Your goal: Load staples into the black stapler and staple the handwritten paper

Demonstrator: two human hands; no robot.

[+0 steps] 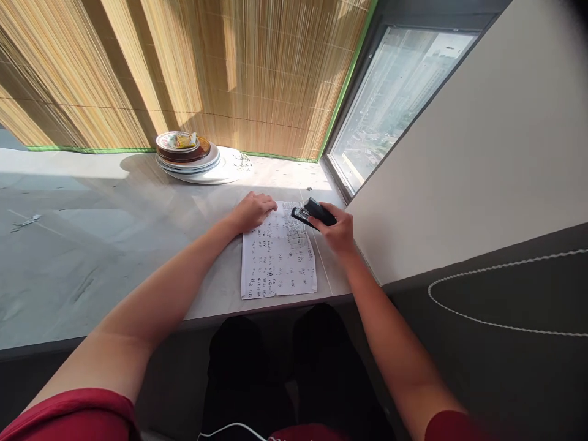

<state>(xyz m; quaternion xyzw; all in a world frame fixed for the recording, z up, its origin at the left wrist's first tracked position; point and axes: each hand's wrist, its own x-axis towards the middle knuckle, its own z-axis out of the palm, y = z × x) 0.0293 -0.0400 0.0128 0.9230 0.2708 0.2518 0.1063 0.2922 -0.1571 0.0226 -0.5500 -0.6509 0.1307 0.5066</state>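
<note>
With our right grip (pixel 337 231) we hold the stapler (pixel 320 211), its halves apart, at the 1 o'clock corner of the paper (pixel 285 269). Our left grip (pixel 254 212) rests, curled, at 11 o'clock; we cannot tell whether it pinches anything. Beyond, between 10 and 11, plates (pixel 190 164) sit stacked on our surface (pixel 133 214).

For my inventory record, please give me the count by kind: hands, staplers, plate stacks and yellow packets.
Hands: 2 (left hand, right hand)
Stapler: 1
Plate stack: 1
Yellow packet: 1
Total: 5
</note>
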